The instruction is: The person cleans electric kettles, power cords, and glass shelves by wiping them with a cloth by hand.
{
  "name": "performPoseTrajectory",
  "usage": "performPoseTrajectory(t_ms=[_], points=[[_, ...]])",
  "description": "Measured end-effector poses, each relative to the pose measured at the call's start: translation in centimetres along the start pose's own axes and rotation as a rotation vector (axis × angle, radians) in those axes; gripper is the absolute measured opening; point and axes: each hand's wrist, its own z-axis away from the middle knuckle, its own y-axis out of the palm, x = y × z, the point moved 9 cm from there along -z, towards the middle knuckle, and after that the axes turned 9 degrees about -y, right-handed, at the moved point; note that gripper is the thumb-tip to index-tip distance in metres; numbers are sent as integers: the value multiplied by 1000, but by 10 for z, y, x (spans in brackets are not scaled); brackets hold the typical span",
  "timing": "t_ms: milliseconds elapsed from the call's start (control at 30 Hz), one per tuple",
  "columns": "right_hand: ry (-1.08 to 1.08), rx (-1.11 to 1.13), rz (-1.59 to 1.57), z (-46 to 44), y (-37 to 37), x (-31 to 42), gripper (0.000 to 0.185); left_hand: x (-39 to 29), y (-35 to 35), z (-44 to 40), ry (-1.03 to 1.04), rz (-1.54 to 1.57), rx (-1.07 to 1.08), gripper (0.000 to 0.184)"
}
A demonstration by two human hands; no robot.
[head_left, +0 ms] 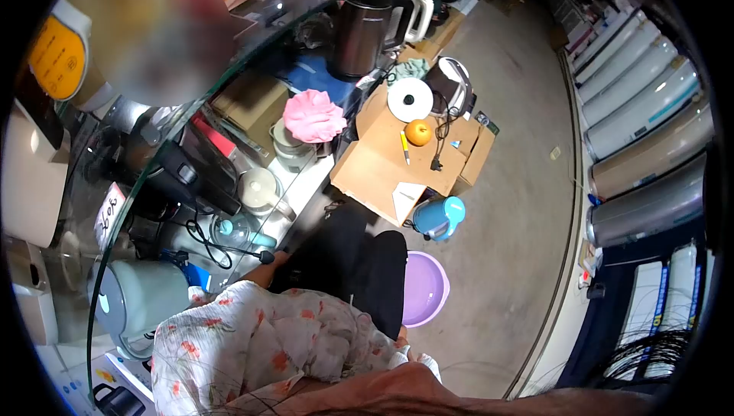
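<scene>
My left hand (273,267) is low beside the glass shelf, below a floral sleeve. It is next to the black plug (265,257) of a dark cord; its fingers are too small and dark to tell if they hold it. Of my right hand (405,341) only a small part shows, by my knee and the lower edge of the purple basin (425,289); its fingers are mostly hidden. Just above the basin stands a blue kettle (439,218). Near the plug, a clear glass kettle (231,231) lies on the white shelf.
An opened cardboard box (380,169) bears an orange fruit (418,132), a yellow pen (405,147) and a white lid (409,99). Several kettles fill the glass shelves (200,104) at left, with a pink cloth cap (314,116). Large white cylinders (642,102) line the right side.
</scene>
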Motion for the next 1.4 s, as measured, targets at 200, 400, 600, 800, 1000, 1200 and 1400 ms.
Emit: performPoseTrajectory(t_ms=[200,400,600,800,1000,1200,1400], points=[[21,84,13,21,18,12,30,15,27,20,-37,52,-7,42],[28,165,35,24,43,7,32,23,41,41,-75,76,-20,40],[53,167,50,30,10,4,33,30,32,44,-86,70,-55,38],[26,146,41,22,-19,-26,34,35,21,45,-50,-11,-101,36],[-24,146,-22,-12,10,-48,35,12,4,29,242,-349,-194,34],[300,471,-733,35,43,6,34,44,-7,51,9,528,-19,28],[294,255,-592,23,32,-25,31,49,-15,105,-218,318,3,27]])
